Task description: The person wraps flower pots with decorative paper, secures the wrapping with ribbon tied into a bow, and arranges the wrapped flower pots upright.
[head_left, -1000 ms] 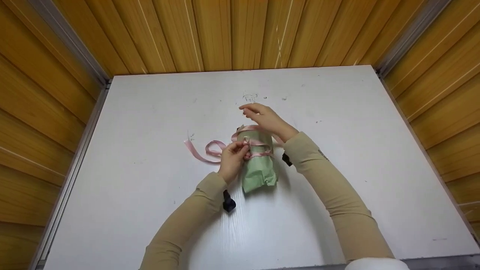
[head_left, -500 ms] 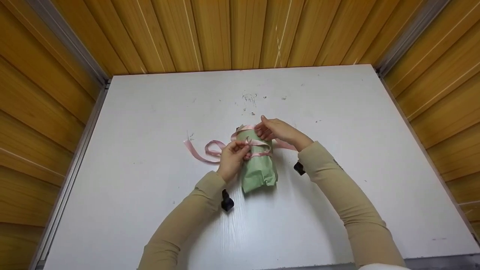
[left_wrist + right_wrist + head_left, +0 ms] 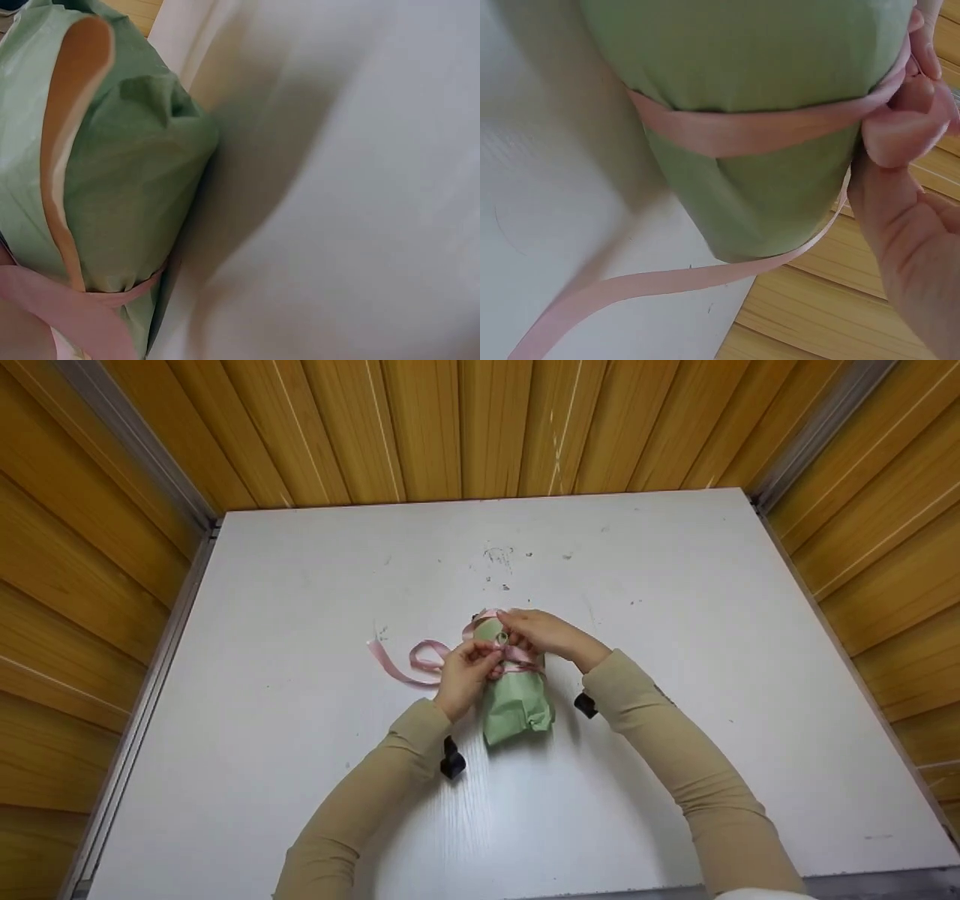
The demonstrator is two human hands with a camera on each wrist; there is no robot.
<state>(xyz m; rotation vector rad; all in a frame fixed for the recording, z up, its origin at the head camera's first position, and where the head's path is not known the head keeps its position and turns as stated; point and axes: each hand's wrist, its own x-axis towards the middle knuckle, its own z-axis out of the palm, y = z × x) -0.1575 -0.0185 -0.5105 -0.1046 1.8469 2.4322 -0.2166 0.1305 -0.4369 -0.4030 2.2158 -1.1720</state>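
Note:
A bundle wrapped in green paper (image 3: pixel 517 701) lies on the white table, with a pink ribbon (image 3: pixel 523 658) round its middle. My left hand (image 3: pixel 463 679) pinches the ribbon where it crosses on top of the bundle. Just beyond it, my right hand (image 3: pixel 553 633) holds a small ribbon loop, its fingers bent close to the left fingertips. The right wrist view has the ribbon band (image 3: pixel 742 133) snug round the paper and the loop curling over my right hand (image 3: pixel 907 232). A folded paper end (image 3: pixel 127 180) fills the left wrist view, where my left fingers are mostly hidden.
Ribbon tail (image 3: pixel 401 673) curls over the table left of the bundle; another ribbon length (image 3: pixel 667 280) trails across in the right wrist view. The white table (image 3: pixel 300 585) has dark scuffs near its middle. Wood-patterned walls (image 3: pixel 487 427) stand at the back and sides.
My right hand has come down from above the bundle to the ribbon, meeting the left hand there. A loop now stands up between the hands. The left hand stays almost in place.

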